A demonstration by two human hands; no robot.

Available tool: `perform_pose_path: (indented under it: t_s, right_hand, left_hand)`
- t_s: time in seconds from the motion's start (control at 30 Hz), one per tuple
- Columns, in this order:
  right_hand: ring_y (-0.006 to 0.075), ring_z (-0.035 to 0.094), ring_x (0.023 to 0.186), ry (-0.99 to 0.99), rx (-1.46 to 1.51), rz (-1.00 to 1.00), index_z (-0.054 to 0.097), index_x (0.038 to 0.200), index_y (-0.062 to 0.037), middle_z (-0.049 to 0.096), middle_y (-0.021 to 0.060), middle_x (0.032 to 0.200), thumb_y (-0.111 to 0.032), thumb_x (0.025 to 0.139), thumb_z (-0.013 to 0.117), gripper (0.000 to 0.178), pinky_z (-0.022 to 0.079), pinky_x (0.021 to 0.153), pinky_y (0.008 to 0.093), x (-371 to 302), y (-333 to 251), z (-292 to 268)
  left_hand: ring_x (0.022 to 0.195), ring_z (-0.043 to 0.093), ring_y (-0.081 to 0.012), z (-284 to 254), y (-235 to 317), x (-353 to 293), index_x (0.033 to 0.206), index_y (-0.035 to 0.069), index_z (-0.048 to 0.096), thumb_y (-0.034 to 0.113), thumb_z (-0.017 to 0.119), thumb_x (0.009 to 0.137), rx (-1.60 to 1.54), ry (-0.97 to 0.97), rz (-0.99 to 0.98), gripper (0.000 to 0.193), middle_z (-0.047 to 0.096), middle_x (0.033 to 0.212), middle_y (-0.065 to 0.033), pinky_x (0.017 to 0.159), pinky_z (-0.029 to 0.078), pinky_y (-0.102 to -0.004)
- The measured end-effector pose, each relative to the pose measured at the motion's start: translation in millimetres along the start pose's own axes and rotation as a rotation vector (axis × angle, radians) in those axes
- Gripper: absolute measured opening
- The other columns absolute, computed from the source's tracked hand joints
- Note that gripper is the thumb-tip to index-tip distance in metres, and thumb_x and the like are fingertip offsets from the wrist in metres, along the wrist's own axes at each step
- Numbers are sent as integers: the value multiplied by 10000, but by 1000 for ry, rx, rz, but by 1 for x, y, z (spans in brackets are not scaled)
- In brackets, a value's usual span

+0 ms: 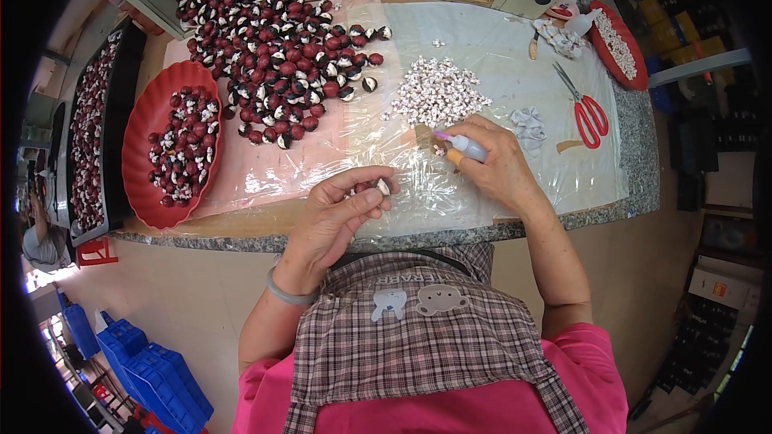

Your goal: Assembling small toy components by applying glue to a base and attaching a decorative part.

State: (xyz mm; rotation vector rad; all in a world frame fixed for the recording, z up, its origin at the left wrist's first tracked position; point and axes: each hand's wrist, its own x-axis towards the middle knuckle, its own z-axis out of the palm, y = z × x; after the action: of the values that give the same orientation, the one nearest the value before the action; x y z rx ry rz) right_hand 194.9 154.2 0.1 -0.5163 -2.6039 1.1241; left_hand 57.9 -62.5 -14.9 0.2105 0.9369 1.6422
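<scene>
My left hand [344,207] pinches a small dark red and white bead-like piece [381,187] between thumb and fingers, just above the table's front edge. My right hand [498,162] grips a small grey glue bottle [466,146] with a purple tip pointing left, close to a pile of tiny white pieces [438,93]. Both hands rest over a clear plastic sheet [418,40]. A large heap of the red, black and white pieces [281,40] lies beyond my left hand.
A red scalloped bowl [141,124] holding more pieces sits at the left, beside a black tray [100,124] full of them. Red-handled scissors [587,111] lie at the right, near a crumpled grey rag [528,124] and another red bowl [635,48].
</scene>
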Motion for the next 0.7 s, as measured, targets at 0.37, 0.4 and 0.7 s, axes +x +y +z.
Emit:
perform_pose_path:
  t_s: [0.37, 0.4, 0.7]
  right_hand:
    - [336, 611, 808, 15, -179, -43, 591, 938, -32, 600, 130, 901, -80, 778, 665, 182, 495, 684, 391, -4, -15, 12]
    - [287, 618, 771, 34, -144, -56, 608, 931, -21, 610, 115, 874, -60, 773, 671, 175, 490, 680, 363, -5, -15, 12]
    - [60, 553, 646, -49, 564, 283, 683, 931, -17, 651, 38, 761, -22, 786, 664, 146, 451, 559, 219, -18, -47, 16]
  left_hand:
    - [797, 579, -99, 2, 0, -2, 1182, -18, 583, 56, 611, 888, 68, 55, 50, 305, 637, 1022, -117, 715, 484, -194]
    - [794, 576, -98, 4, 0, -2, 1185, -16, 581, 66, 601, 898, 87, 57, 61, 300, 638, 1020, -115, 700, 476, -195]
    - [756, 559, -84, 12, -6, -1, 1175, 10, 589, 109, 560, 939, 229, 15, 130, 257, 638, 956, -69, 632, 457, -206]
